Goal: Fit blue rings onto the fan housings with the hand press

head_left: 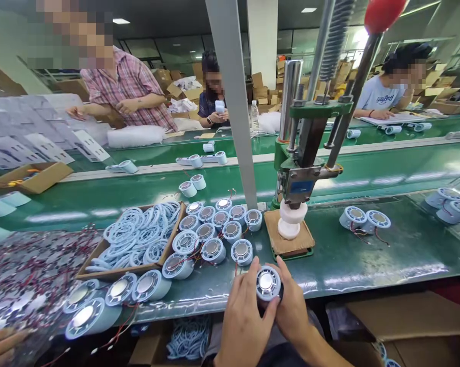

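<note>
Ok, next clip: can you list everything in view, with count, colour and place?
round motor unit: one, pale blue with a silver centre, held between both hands at the bench edge
loose round units: over a dozen, pale blue, clustered on the bench left of the press
cardboard tray of rings: one, brown, full of pale blue rings, further left
hand press: one, green and steel with a red knob, behind the hands
finished pair: two, pale blue, right of the press
conveyor belt: green, beyond the bench
co-workers: three, across the belt
left hand: gripping the unit
right hand: gripping the unit
</note>
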Demonstrator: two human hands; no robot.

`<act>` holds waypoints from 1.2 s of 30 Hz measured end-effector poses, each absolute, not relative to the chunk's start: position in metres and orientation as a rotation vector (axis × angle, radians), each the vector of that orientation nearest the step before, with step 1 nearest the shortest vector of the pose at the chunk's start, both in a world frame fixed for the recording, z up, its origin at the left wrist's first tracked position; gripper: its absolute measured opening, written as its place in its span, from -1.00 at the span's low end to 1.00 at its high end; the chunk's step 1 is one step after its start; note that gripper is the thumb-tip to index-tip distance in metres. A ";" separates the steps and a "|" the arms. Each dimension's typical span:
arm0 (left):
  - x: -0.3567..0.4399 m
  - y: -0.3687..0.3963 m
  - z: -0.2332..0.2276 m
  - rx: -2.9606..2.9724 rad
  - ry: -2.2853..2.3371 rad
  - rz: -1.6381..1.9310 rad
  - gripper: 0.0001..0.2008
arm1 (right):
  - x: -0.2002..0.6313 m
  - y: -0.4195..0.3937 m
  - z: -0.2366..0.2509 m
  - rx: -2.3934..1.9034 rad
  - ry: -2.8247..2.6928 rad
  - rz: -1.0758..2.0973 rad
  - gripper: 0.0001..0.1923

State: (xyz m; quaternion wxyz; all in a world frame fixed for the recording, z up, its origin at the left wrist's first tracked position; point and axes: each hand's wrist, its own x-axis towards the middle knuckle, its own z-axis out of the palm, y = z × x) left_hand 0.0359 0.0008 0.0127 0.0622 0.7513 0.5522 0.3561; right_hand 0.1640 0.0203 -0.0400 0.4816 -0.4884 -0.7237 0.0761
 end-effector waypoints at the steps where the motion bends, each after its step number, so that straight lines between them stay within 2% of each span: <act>1: 0.038 0.004 0.012 2.247 1.688 1.082 -0.29 | 0.163 0.020 -0.041 -1.188 -1.745 0.157 -0.17; 9: 0.040 0.005 -0.009 2.017 1.739 1.220 -0.39 | 0.158 0.023 -0.035 -1.170 -1.698 0.056 -0.18; 13: 0.051 0.001 -0.018 1.764 1.765 1.301 -0.33 | 0.159 0.021 -0.036 -1.175 -1.703 0.079 -0.16; 17: 0.057 -0.002 -0.027 1.634 1.747 1.396 -0.24 | 0.168 0.021 -0.039 -1.177 -1.783 0.269 -0.11; 21: 0.054 0.000 -0.034 1.644 1.703 1.389 -0.33 | 0.175 0.023 -0.039 -1.161 -1.829 0.362 -0.19; 24: 0.049 -0.002 -0.028 1.687 1.630 1.378 -0.39 | 0.173 0.020 -0.028 -1.097 -1.736 0.305 -0.24; 29: 0.045 -0.014 0.006 1.684 1.412 1.640 -0.12 | 0.165 0.011 0.008 -0.925 -1.645 0.209 -0.23; 36: 0.045 -0.017 0.027 1.705 1.440 1.632 -0.12 | 0.160 0.008 0.020 -0.931 -1.613 0.150 -0.23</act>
